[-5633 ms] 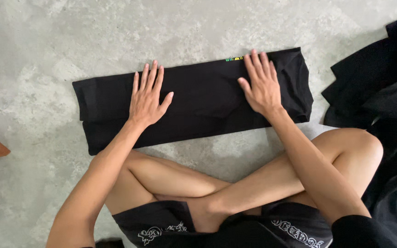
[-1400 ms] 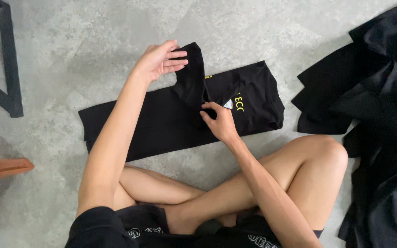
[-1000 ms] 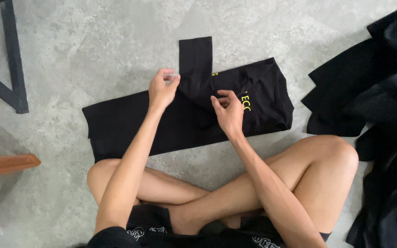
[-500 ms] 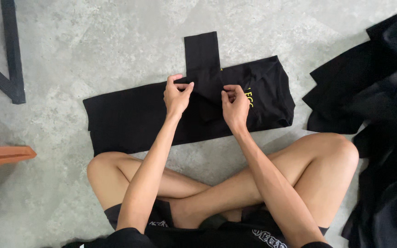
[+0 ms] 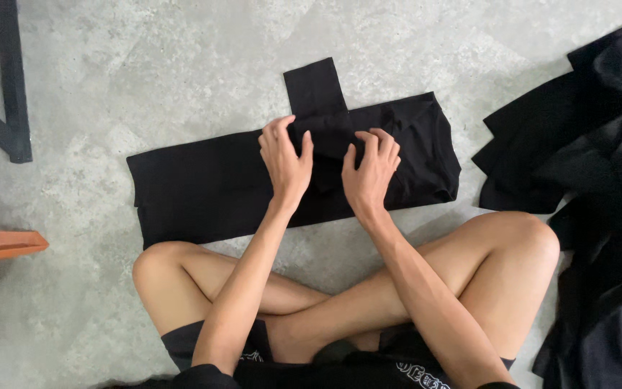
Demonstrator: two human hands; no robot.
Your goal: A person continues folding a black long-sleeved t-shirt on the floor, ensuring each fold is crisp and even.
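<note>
Both grips pinch cloth at frame centre: left hand (image 5: 286, 155) and right hand (image 5: 370, 171) sit side by side, fingers curled into a raised fold of the black garment (image 5: 210, 189), just below a narrow flap (image 5: 314, 85) that sticks up toward the top of the frame. Garment lies as a long folded band across the middle of the grey concrete floor (image 5: 145, 72), just above the person's crossed bare legs. Heap of dark clothing (image 5: 599, 180) fills the right edge; black frame leg (image 5: 10, 79) upper left, orange edge (image 5: 1, 245) at left.
</note>
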